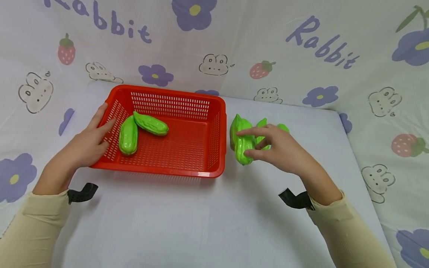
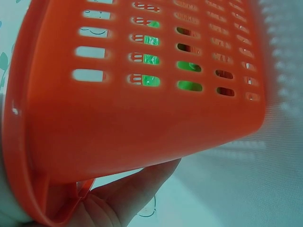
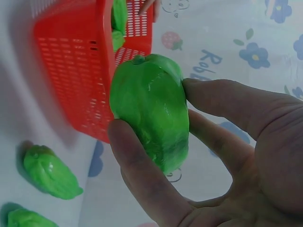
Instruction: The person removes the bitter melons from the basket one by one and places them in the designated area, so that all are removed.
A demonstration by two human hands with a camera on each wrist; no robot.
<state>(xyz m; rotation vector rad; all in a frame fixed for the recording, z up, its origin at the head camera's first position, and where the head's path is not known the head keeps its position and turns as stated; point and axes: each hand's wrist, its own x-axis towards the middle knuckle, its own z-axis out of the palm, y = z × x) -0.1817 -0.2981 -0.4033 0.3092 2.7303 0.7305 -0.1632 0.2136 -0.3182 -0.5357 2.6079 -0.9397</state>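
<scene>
My right hand [image 1: 279, 147] pinches a glossy green bitter melon [image 1: 244, 150] between thumb and fingers, just right of the basket. In the right wrist view this held bitter melon [image 3: 150, 111] appears raised, the basket's side behind it. My left hand [image 1: 88, 143] grips the left rim of the red plastic basket [image 1: 157, 172], fingers over the edge. The left wrist view shows a finger or thumb [image 2: 137, 189] along the basket's outer wall [image 2: 142, 123]. Inside the basket, at its left, lie two bitter melons, one upright in view [image 1: 128, 136] and one slanting [image 1: 152, 124].
More bitter melons lie on the white table [image 1: 167, 223] behind my right hand: one beside the held one [image 1: 233, 132], another [image 1: 261, 124] partly hidden by fingers, and one further right [image 1: 283, 127]. A patterned cloth [image 1: 234, 37] hangs behind the table.
</scene>
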